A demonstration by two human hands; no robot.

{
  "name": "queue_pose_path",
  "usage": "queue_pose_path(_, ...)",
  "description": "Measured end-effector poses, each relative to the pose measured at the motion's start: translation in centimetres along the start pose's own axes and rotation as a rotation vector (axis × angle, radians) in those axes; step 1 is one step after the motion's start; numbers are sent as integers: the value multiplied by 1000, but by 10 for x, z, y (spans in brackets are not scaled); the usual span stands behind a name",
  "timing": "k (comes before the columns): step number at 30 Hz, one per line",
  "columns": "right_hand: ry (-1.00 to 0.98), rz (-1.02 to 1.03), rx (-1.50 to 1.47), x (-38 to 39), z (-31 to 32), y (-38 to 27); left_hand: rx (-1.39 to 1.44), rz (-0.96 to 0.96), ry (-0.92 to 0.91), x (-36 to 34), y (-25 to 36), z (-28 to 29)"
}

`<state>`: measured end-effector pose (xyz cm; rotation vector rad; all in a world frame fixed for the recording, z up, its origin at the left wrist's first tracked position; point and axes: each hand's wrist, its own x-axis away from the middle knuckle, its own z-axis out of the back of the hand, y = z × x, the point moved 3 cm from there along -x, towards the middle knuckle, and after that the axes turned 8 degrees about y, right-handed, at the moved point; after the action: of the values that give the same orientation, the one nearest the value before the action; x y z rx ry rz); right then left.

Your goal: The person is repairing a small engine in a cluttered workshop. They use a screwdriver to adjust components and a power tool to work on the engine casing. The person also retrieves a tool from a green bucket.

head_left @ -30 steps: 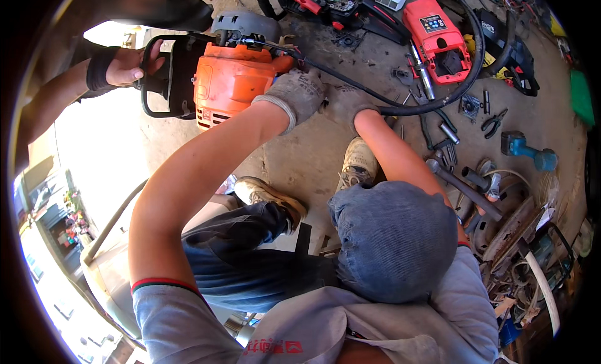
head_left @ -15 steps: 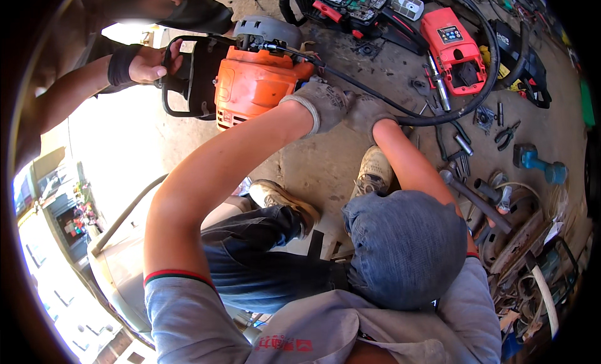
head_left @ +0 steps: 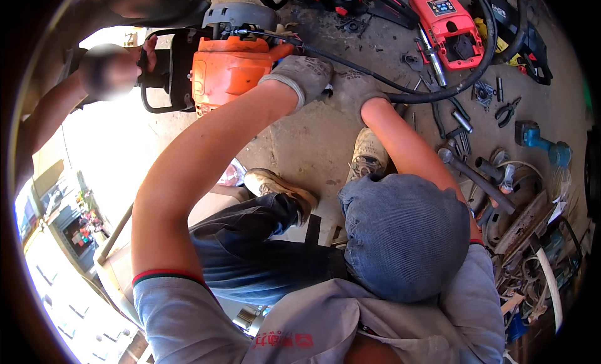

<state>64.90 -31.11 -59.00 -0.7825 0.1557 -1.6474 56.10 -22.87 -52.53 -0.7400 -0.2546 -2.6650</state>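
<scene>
An engine with an orange cover (head_left: 228,73), a grey round housing and a black frame lies before me on the left. My left hand (head_left: 303,78), in a grey glove, is closed beside its right end, with the fingers turned away from view. Close to it on the right is my gloved right hand (head_left: 355,95), also closed. What the fingers hold is hidden behind the gloves. A black cable (head_left: 350,65) runs from the engine past both hands into a thicker black hose (head_left: 432,96). Another person's hand (head_left: 147,54) is at the black frame.
At the far right lie a red plastic housing (head_left: 446,29) and a partly dismantled machine (head_left: 369,7). Pliers (head_left: 508,112), a blue power tool (head_left: 541,142) and a hammer (head_left: 472,176) are on the floor at right. A rounded denim shape (head_left: 404,239) hides part of my right arm.
The engine and both my hands have shifted leftward and slightly up in the picture. The other person's hand stays at the frame. My grip looks the same.
</scene>
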Motion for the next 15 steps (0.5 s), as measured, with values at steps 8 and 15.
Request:
queue_pose_path(8,93,47,-51,4,-2,-1,-75,-95,8,-2,2,-4)
queue_pose_path(15,149,66,-78,7,-4,4,-32,8,48,2,3,-8)
